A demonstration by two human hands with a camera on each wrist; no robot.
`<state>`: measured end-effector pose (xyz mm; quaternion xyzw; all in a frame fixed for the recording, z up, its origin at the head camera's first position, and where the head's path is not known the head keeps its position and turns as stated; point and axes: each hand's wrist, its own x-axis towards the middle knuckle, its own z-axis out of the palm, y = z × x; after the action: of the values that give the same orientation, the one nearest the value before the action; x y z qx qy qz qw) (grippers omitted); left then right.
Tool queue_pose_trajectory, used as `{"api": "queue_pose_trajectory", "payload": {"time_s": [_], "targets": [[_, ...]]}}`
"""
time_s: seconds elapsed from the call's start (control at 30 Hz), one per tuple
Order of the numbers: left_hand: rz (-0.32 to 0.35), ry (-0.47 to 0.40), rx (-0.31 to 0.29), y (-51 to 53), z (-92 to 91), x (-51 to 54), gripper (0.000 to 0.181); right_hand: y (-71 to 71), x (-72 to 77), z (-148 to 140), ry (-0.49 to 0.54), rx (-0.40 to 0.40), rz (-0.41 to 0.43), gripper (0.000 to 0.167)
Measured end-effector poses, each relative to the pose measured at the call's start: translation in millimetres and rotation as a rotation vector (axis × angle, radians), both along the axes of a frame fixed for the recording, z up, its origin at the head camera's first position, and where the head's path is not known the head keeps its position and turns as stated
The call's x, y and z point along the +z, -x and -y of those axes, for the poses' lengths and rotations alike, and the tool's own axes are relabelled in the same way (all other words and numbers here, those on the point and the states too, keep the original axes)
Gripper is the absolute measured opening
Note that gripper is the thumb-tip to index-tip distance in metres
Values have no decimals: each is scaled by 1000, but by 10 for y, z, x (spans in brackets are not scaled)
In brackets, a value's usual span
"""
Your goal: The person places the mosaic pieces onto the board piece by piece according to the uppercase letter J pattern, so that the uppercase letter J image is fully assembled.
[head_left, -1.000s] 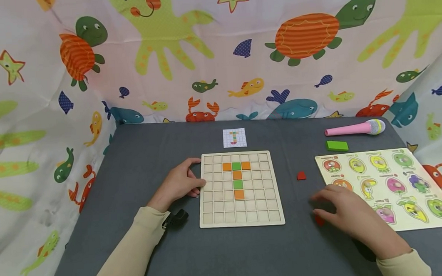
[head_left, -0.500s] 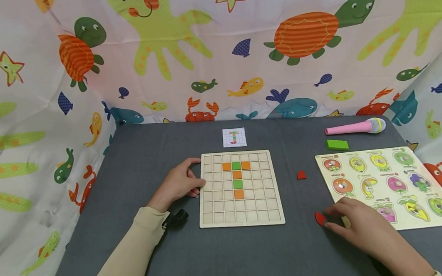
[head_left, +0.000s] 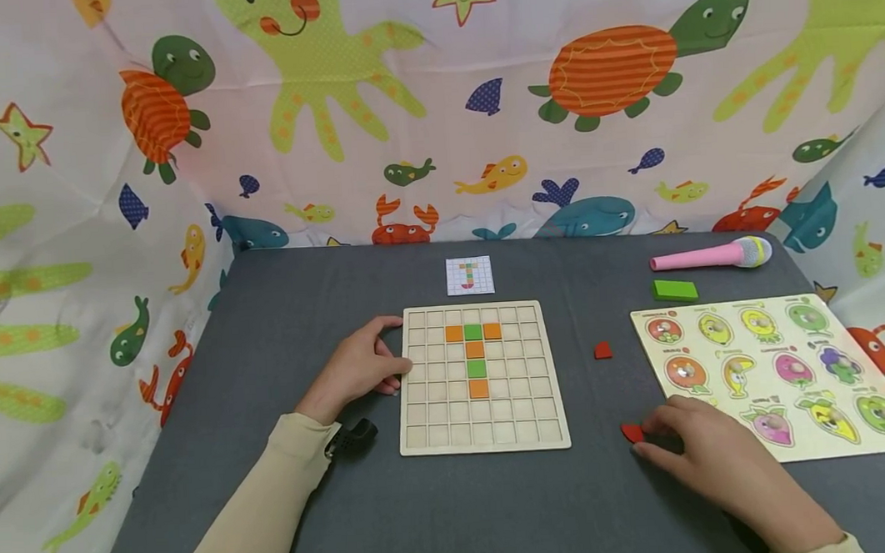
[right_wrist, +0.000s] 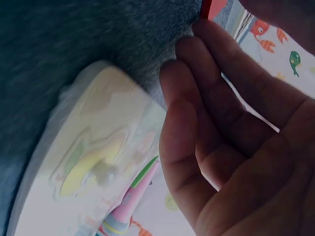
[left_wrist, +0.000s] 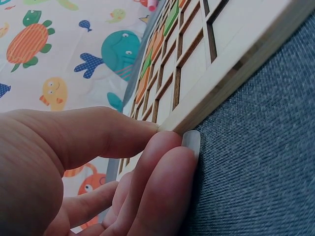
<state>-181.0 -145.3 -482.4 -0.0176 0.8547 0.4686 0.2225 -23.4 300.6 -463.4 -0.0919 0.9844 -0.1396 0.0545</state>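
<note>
My left hand (head_left: 358,363) pinches the left edge of the wooden grid board (head_left: 436,437) between thumb and fingers, seen close up in the left wrist view. Orange tiles (head_left: 478,388) and green tiles (head_left: 476,369) form a T-like figure in its cells. On the right, my right hand (head_left: 711,459) holds a red tile (head_left: 632,433) with a rounded side between thumb and index fingertip. Only a corner of that red tile (right_wrist: 212,8) shows in the right wrist view. Another red tile (head_left: 602,351) lies on the table between board and hand.
A small pattern card (head_left: 469,276) lies behind the board. At the right are a fruit puzzle board (head_left: 790,450), partly beneath my right hand, a green block (head_left: 674,291) and a pink toy microphone (head_left: 712,256). A printed curtain (head_left: 435,143) surrounds the grey table.
My right hand came off the table side of the puzzle board and took the red tile between its fingertips; the tile has turned and shifted slightly left. My left hand stays put.
</note>
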Motion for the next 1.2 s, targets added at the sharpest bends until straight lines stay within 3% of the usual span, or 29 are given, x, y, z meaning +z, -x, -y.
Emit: {"api": "queue_pose_trajectory", "payload": {"time_s": [0.3,0.53,0.73,1.0,1.2], "targets": [[-13,-33,-1,-5,1,-26,79,160,-3,159,-15,7,9,25],[-16,-32,-3,0,6,-33,79,114,18,94,-39,-60,81,36],[-9,-19,5,1,-1,-19,80,50,-22,53,-18,-52,32,27],[-13,-24,1,5,14,-28,79,164,-47,214,18,15,-37,25],[-13,-31,-5,3,28,-26,80,204,-20,245,1,3,1,32]]}}
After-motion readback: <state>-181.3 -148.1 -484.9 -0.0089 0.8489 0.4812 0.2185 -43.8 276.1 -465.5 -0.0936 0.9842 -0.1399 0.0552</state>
